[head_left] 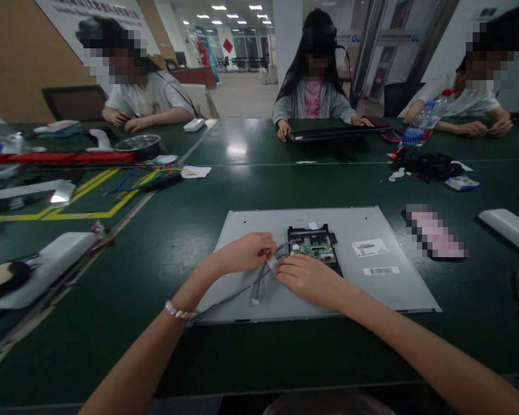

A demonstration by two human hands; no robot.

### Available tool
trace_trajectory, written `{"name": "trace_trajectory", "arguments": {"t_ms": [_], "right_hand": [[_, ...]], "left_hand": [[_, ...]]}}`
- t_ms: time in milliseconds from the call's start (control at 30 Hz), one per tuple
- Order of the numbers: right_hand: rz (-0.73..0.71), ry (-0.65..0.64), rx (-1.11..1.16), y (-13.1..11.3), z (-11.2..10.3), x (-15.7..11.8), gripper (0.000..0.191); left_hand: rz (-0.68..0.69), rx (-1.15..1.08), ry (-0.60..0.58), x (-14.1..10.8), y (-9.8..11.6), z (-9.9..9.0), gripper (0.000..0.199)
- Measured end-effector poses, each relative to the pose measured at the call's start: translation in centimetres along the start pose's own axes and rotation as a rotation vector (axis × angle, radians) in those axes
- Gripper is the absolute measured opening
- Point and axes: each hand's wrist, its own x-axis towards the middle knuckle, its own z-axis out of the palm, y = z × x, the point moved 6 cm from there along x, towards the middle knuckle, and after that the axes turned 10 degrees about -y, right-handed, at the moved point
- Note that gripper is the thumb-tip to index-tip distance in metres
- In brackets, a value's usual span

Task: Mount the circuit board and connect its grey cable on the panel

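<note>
Grey cables (281, 250) between two hands, over the display panel's (393, 291) left half.
Left hand (259, 251) pinched narrow, right hand (309, 279) flatter, perhaps steadying them; grips unclear. Panel lies flat, apparently keeping its circuit board (315, 251) accessible.

A green table (251, 354) carries a flat grey panel (398, 288) close to its near edge, with a pink slab (436, 230), its detail blurred, just right of it. Yellow tape (78, 217) marks the tabletop's left side, below a round metal bowl (138, 144). A small white box (194, 125) sits by the far edge; two plastic bottles (419, 124) stand toward the far edge at right, near a crumpled black bag (428, 164).
</note>
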Motion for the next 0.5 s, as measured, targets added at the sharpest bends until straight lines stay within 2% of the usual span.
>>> {"name": "trace_trajectory", "arguments": {"t_ms": [167, 367, 500], "right_hand": [[0.009, -0.011, 0.026, 0.08, 0.13, -0.08, 0.022], [0.003, 0.006, 0.017, 0.08, 0.28, -0.22, 0.022], [-0.007, 0.022, 0.005, -0.06, 0.16, -0.36, 0.023]], "left_hand": [[0.007, -0.014, 0.012, -0.13, 0.01, 0.23, 0.017], [-0.03, -0.072, -0.016, -0.11, 0.07, 0.46, 0.006], [-0.042, -0.093, -0.015, -0.02, -0.16, 0.52, 0.009]]}}
